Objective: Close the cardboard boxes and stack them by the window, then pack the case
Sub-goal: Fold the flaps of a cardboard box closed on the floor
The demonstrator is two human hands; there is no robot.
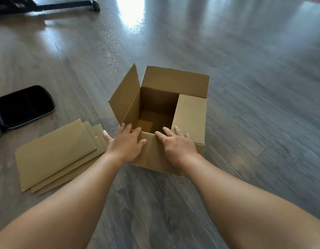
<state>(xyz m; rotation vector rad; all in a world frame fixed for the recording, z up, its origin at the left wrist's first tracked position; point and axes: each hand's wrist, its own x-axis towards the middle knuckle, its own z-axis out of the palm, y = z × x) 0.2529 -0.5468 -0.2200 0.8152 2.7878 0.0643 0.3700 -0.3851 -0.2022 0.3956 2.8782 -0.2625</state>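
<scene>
**Both hands on near flap of open box**

While the brown cardboard box (161, 112) sits open on the grey wood-grain floor (254, 87), both hands press on its near flap. The left hand (126, 142) lies palm down on the left part of that flap, fingers (135, 132) straight and slightly spread, tips reaching the flap's far edge, thumb sticking out to the left. The right hand (175, 144) lies palm down on the right part, fingers straight and slightly spread, index pointing toward the opening, outer fingertips touching the right flap (190, 117). Neither hand curls round anything.

Box state: right flap folded in and lying roughly flat over the opening; left flap (126, 97) standing up, tilted outward; far flap (175, 81) standing up. Near flap is bent inward under the hands. The inside is in view and dark; a lighter bottom flap shows at the base.

Left of the box, just beside the left hand, a stack of flattened brown cardboard sheets (55, 155) lies on the floor, fanned so three edges show. Further left, near the frame edge, an open black soft case with a grey rim (24, 106) lies on the floor, apart from the sheets. Top left, dark furniture legs (65, 4), partly cut off. Bright glare on the floor at top centre.
</scene>
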